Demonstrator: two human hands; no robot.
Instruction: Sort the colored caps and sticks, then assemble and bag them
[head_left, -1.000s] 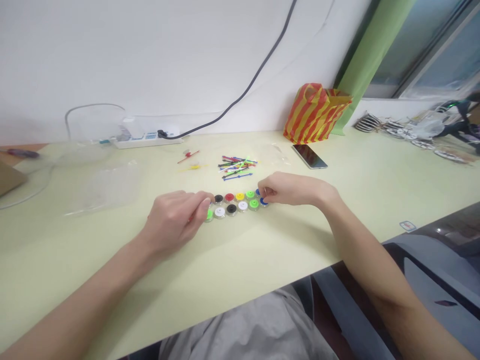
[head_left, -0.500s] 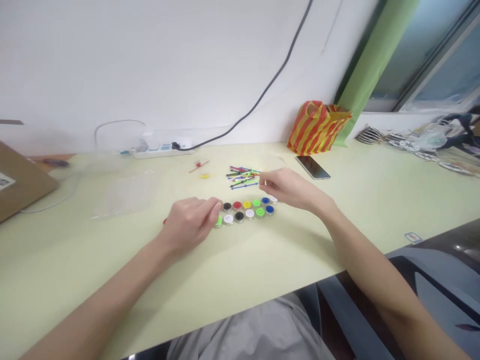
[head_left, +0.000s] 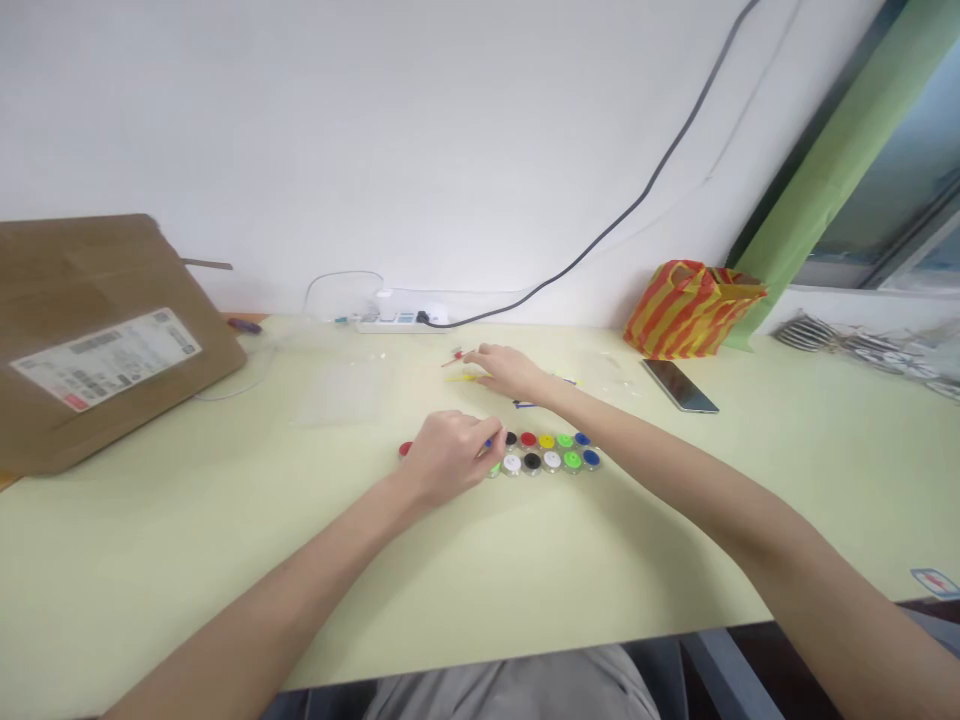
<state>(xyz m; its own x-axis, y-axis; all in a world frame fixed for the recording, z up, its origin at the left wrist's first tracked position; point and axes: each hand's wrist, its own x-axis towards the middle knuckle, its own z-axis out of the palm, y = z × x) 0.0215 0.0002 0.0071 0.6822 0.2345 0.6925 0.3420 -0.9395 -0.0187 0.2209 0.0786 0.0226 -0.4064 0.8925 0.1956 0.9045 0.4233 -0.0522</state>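
Observation:
Two rows of small round pieces with coloured tops, among them a black one (head_left: 532, 461) and a green one (head_left: 572, 460), lie on the pale table (head_left: 480, 590). My left hand (head_left: 456, 455) is closed over the left part of the rows; what its fingers hold, if anything, is hidden. Farther back, my right hand (head_left: 510, 373) reaches leftward, its fingertips closed at a yellow stick (head_left: 466, 378) beside a red piece (head_left: 457, 354). Most of the pile of coloured sticks is hidden behind my right hand and forearm; a blue one (head_left: 527, 405) shows below it.
A cardboard box (head_left: 112, 340) stands at the left, near a clear plastic sheet (head_left: 345, 388). Along the wall lies a power strip (head_left: 390, 323) with a black cable. A phone (head_left: 681, 386) and a striped bag (head_left: 690, 310) are at the right.
My right hand has moved left from the pile of sticks to the yellow and red pieces. The camera view has turned left, showing more of the box. My left hand remains over the rows.

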